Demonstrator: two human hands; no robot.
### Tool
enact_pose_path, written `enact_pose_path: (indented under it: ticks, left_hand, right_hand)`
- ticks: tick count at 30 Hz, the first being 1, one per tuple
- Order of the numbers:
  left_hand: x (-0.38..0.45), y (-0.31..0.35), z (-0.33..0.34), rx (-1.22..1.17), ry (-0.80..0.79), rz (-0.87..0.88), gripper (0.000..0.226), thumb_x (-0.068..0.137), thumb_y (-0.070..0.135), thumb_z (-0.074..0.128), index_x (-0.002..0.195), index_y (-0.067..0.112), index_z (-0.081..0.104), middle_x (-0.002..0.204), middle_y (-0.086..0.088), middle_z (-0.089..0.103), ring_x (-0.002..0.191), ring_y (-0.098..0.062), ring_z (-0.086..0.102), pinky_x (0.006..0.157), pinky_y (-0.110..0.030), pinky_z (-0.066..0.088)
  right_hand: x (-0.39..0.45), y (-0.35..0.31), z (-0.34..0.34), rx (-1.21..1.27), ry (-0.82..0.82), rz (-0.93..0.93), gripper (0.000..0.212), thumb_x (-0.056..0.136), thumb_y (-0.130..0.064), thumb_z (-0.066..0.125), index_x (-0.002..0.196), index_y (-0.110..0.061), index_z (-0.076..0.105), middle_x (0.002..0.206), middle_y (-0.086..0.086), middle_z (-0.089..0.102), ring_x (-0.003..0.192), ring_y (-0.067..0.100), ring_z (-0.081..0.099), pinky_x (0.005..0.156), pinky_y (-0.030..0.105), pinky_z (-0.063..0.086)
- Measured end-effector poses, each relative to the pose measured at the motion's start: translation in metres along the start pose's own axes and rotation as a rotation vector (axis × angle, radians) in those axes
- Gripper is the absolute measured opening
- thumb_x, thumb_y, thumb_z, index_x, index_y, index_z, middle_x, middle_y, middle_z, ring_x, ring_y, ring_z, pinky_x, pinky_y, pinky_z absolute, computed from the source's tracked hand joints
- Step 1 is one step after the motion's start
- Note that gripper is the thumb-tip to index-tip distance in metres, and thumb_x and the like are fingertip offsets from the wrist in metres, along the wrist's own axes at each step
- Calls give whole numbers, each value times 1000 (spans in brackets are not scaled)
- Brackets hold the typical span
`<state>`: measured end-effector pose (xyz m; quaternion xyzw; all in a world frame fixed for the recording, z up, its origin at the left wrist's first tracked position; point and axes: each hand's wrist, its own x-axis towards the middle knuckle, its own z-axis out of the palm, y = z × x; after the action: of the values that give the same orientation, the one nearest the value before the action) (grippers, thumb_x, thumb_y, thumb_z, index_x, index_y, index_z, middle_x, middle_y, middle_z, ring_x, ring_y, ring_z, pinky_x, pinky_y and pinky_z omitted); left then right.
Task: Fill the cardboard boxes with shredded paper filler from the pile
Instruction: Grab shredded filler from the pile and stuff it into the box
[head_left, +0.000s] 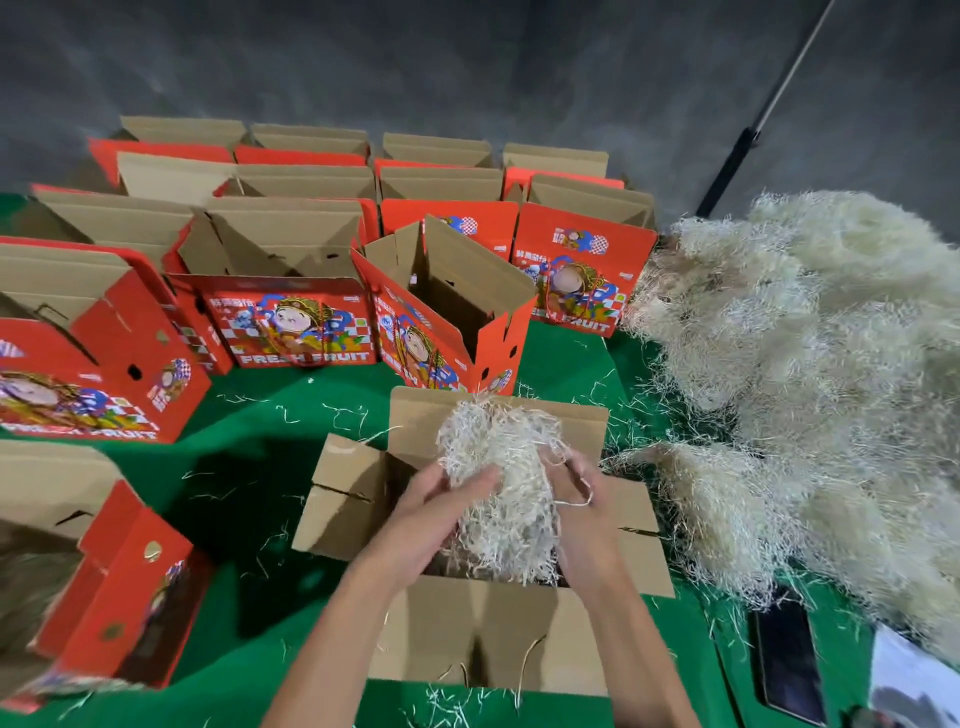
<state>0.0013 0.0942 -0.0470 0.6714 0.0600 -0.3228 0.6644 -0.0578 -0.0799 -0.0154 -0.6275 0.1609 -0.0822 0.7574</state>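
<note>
An open cardboard box (483, 634) stands right in front of me, its flaps folded outward. Above its opening I hold a big wad of pale shredded paper (498, 457). My left hand (441, 504) presses on the wad's left side, my right hand (576, 509) on its right side, and the wad's lower part dips into the box. The large pile of shredded paper (810, 374) covers the table's right side. Several open red fruit boxes (291, 317) stand in rows behind.
A green cloth (270, 467) covers the table, strewn with loose paper strands. One red box (447, 312) stands open just behind mine, another (104, 587) at near left. A dark phone (787, 660) and a white sheet (909, 680) lie near right. A grey wall rises behind.
</note>
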Motion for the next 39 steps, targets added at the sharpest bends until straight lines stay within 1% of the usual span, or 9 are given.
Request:
enact_pose_path:
  ticks: [10, 13, 19, 24, 28, 30, 31, 32, 39]
  left_hand:
    - [6, -7, -2, -177, 354, 80, 90, 44, 71, 85, 117, 39, 43, 101, 22, 43, 99, -3, 52, 83, -25, 41]
    - [7, -5, -14, -315, 358, 92, 128, 46, 63, 89, 150, 34, 19, 130, 12, 40, 118, -12, 38, 99, -37, 31]
    - [6, 4, -4, -478, 328, 103, 123, 59, 37, 92, 152, 37, 11, 159, 6, 18, 130, -16, 32, 114, -49, 20]
    - [-3, -4, 14, -538, 312, 67, 118, 63, 37, 88, 154, 34, 13, 145, 2, 38, 127, -20, 42, 109, -53, 31]
    - [0, -7, 11, -380, 441, 169, 69, 79, 32, 81, 131, 12, 41, 85, 10, 49, 69, 0, 46, 61, -22, 40]
    - [-2, -7, 14, -279, 471, 224, 37, 82, 25, 79, 102, 23, 48, 60, 17, 53, 51, 2, 46, 47, -15, 41]
    - [-4, -7, 17, -269, 478, 249, 34, 82, 21, 79, 96, 26, 48, 49, 18, 50, 44, 2, 44, 41, -14, 38]
    - [-5, -7, 19, -268, 483, 273, 32, 82, 17, 79, 94, 26, 50, 44, 18, 48, 41, 2, 41, 38, -15, 35]
    - [-3, -7, 24, -287, 552, 373, 27, 80, 6, 76, 97, 17, 58, 45, 17, 45, 39, 1, 31, 36, -15, 28]
  right_hand:
    - [3, 5, -5, -250, 39, -53, 36, 89, -52, 66, 80, -17, 68, 62, 11, 54, 53, 22, 40, 53, 27, 40]
    - [8, 5, -27, -314, 119, -76, 27, 87, -52, 67, 91, -25, 70, 74, 17, 62, 61, 35, 48, 60, 45, 47]
    - [10, 6, -25, -156, 138, -80, 15, 87, -42, 71, 75, -33, 70, 54, -22, 51, 44, -5, 44, 47, 7, 34]
    - [3, 24, -20, -42, 93, 90, 45, 89, -65, 55, 126, -41, 43, 116, -33, 54, 115, -8, 46, 96, 23, 31]
    - [1, 29, -16, -150, 160, 2, 58, 95, -62, 47, 143, -30, 44, 141, -22, 50, 134, 1, 43, 98, 18, 29]
    - [1, 27, -18, -236, 238, -103, 44, 99, -57, 44, 118, -18, 53, 124, -9, 51, 122, 9, 37, 85, 16, 18]
    - [0, 25, -17, -279, 276, -144, 44, 100, -55, 41, 107, -13, 51, 89, -7, 66, 87, 6, 65, 74, 34, 54]
    - [0, 23, -16, -308, 311, -177, 42, 100, -54, 39, 99, -13, 48, 61, -13, 44, 53, 4, 41, 50, 22, 39]
    - [1, 15, -23, -534, 343, -312, 31, 104, -43, 37, 79, -27, 43, 46, -13, 46, 35, 5, 30, 33, 18, 28]
